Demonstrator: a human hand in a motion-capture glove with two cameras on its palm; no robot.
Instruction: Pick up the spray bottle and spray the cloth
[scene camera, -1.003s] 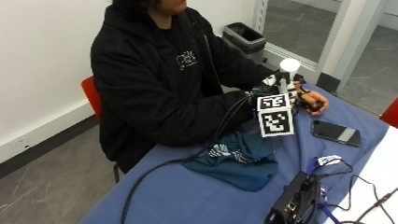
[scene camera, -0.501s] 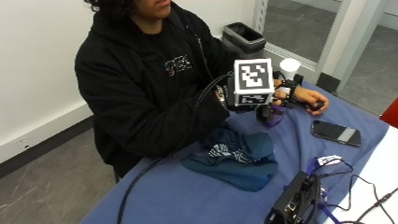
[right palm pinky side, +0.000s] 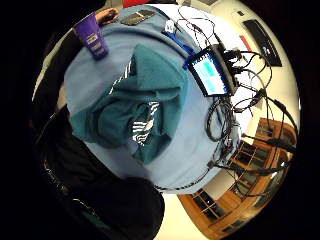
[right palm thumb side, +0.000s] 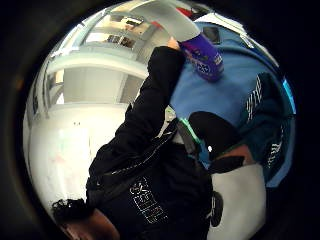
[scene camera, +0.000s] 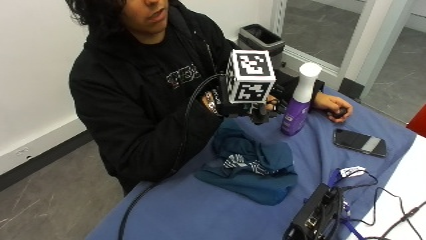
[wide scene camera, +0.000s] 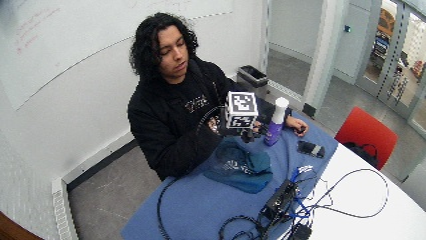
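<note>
A person in a black hoodie (scene camera: 140, 95) sits at a table covered with a blue cloth cover (scene camera: 200, 210). Taking the crumpled teal cloth (scene camera: 249, 160) as the landmark: it lies bunched on the blue cover in front of the person, with a white striped pattern showing among its folds.

Nearest the outside camera, on the side of the teal cloth away from the person, a small black device with a lit screen (right palm pinky side: 212, 70) sits at the table's edge among a tangle of black and blue cables (scene camera: 363, 192).

Above the teal cloth, raised clear of it, hovers the gloved right hand (scene camera: 256, 107). It is mostly hidden behind its gear, so I cannot tell how its fingers are set. The little finger side palm view looks straight down on the teal cloth, and nothing shows held against the palm.

Just beyond the teal cloth stands the spray bottle (scene camera: 297, 100), upright on the blue cover, purple body with a tall white cap. It is beside the gloved hand but apart from it.

Past the bottle, the person's bare left hand (scene camera: 335, 106) rests on the table. A dark phone (scene camera: 359, 142) lies flat near that hand, well off to the side of the teal cloth.

Farther back, on the floor behind the table, a black bin (scene camera: 261, 37) stands by the wall.
</note>
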